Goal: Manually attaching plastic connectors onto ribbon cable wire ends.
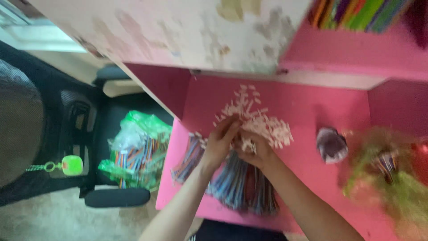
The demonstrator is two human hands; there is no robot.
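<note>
— On the pink desk (312,156), right in the middle, we see a heap of small pale pieces (263,122). Both of our hands are in it.

— What is our left hand (220,143) doing?

— It reaches into the near edge of the heap with its fingers bent down among the pieces. We cannot tell if it has pinched one, for the picture is blurry.

— And our right hand (254,149)?

— It sits just beside the left one, almost touching it. Its fingers are curled in around a few of the little pale pieces (246,145). So that hand is closed on them.

— What lies under our hands?

— A bundle of thin striped sticks (240,185), blue and red and dark, spread out like a fan near the front edge of the desk. Our wrists cross over it.

— What else is on the desk?

— To the right of the heap we see a small round purple and white thing (331,145). Farther right is a fuzzy green bunch (392,187). It is too blurry to say more.

— And off the desk?

— To the left, on a black chair (116,196), sits a green plastic bag (138,151) full of striped sticks like ours. A small green toy on a spring (71,165) hangs farther left. Up at the top right, on a pink shelf (356,53), we see bright strips of many colours (356,13).
</note>
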